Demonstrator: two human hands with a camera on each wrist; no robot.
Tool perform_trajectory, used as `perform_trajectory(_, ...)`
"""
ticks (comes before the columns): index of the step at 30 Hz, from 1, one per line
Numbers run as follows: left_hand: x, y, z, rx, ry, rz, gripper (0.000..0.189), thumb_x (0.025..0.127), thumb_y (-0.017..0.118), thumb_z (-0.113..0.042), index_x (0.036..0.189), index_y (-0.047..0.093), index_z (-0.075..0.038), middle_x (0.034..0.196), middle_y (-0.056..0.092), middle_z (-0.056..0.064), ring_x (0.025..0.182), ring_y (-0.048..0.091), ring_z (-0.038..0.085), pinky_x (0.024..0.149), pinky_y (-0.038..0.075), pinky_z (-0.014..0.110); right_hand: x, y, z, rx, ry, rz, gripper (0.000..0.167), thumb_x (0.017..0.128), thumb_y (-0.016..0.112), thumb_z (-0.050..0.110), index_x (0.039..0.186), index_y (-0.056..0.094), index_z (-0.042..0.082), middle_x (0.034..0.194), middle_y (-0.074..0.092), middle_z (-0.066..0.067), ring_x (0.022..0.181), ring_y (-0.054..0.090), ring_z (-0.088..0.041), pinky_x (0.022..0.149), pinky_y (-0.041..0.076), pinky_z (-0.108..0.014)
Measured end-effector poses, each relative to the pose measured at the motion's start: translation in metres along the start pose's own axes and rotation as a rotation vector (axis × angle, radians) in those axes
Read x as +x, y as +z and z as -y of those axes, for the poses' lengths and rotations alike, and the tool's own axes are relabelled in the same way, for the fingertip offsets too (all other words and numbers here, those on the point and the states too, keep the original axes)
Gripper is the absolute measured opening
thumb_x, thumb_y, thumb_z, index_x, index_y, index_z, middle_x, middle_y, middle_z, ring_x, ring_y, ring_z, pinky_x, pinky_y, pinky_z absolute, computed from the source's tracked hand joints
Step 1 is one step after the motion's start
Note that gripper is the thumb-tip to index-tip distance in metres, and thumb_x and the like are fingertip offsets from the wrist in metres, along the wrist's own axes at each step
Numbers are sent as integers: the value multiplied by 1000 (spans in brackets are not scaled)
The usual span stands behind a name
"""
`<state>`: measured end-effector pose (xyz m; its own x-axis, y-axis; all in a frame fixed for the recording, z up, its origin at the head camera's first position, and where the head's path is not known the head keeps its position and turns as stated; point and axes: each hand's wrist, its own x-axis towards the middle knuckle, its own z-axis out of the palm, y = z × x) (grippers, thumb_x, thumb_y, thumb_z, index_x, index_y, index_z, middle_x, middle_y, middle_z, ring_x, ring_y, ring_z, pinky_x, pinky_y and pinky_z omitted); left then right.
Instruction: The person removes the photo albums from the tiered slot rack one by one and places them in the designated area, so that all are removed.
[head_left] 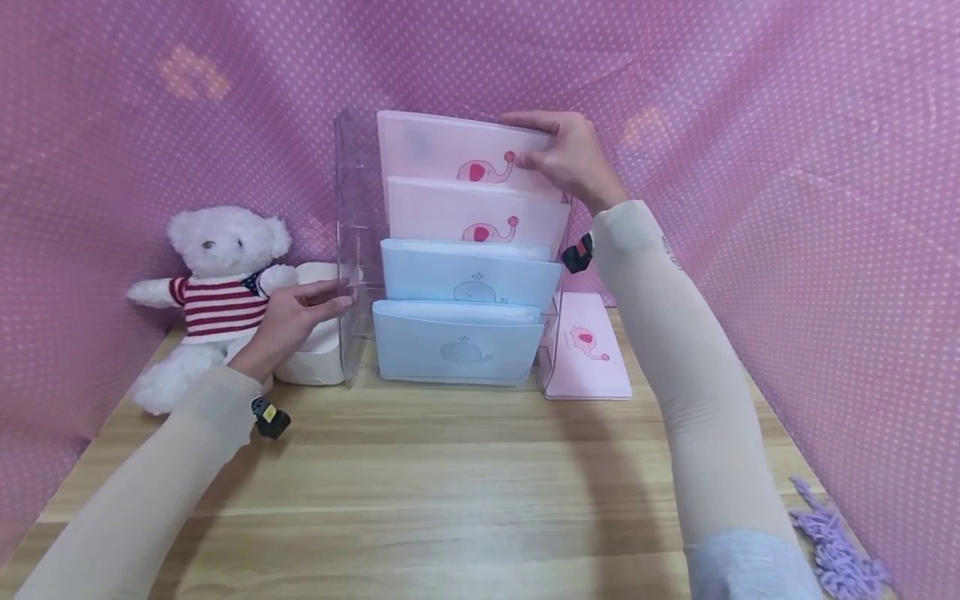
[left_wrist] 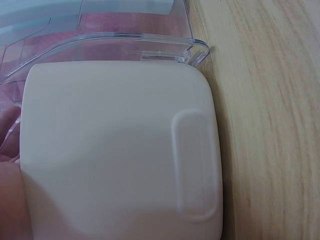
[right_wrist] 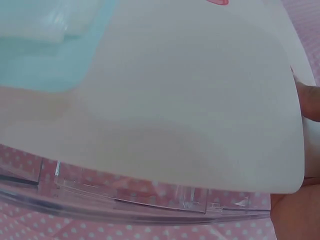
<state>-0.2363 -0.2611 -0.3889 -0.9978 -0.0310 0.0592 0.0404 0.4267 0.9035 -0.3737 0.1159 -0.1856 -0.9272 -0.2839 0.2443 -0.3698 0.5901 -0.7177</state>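
A clear plastic rack (head_left: 347, 250) stands upright, holding flat folders in tiers. At the top is a pink folder (head_left: 420, 146) with an elephant print, its right corner pinched by my right hand (head_left: 573, 158), thumb in front and fingers behind. Below it sit another pink folder (head_left: 420, 208) and two blue whale-print folders (head_left: 420, 271), (head_left: 405, 342). My left hand (head_left: 292, 312) reaches the rack's left wall, its extended fingers touching there. In the right wrist view, the thumb (right_wrist: 310, 102) lies over a pink folder's edge. A white box (left_wrist: 115, 145) largely hides the left hand in its wrist view.
A white teddy bear (head_left: 225, 275) in a striped top sits left of the rack, beside the white box. More pink elephant-print folders (head_left: 588, 350) lie to the rack's right. Purple yarn (head_left: 836, 542) rests at the wooden table's right edge. Pink dotted cloth (head_left: 825, 167) surrounds the table.
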Motion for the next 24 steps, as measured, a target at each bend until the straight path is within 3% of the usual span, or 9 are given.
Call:
perform_trajectory(3, 0, 0, 2, -5, 5, -5, 60, 92, 74, -46, 140, 61, -14, 141, 62, 9, 104, 60, -16, 91, 48, 4, 0, 3, 0, -1, 3, -15, 49, 88, 78, 11, 127, 69, 39, 143, 63, 8, 130, 62, -17, 111, 52, -33)
perform_trajectory(13, -2, 1, 6, -25, 5, -5, 59, 92, 74, -44, 140, 62, -12, 141, 63, 11, 103, 60, -16, 91, 50, 5, -4, 14, 1, -14, -49, -100, 45, 87, 78, 7, 124, 72, 32, 138, 67, 9, 128, 64, -15, 107, 54, -29)
perform_trajectory(20, 4, 3, 3, -77, 38, -14, 57, 92, 75, -40, 139, 62, -11, 137, 66, 9, 102, 64, -13, 91, 51, 6, -6, 5, 11, 11, -98, -196, 42, 86, 78, 2, 119, 75, 27, 130, 72, 5, 122, 68, -14, 102, 57, -26)
perform_trajectory(24, 4, 2, 2, -62, 27, -11, 57, 92, 75, -39, 140, 61, -10, 140, 64, 10, 104, 63, -13, 91, 51, 5, -8, -2, 17, 52, -121, -236, 41, 87, 76, 0, 119, 75, 25, 129, 72, 3, 119, 69, -15, 101, 57, -26)
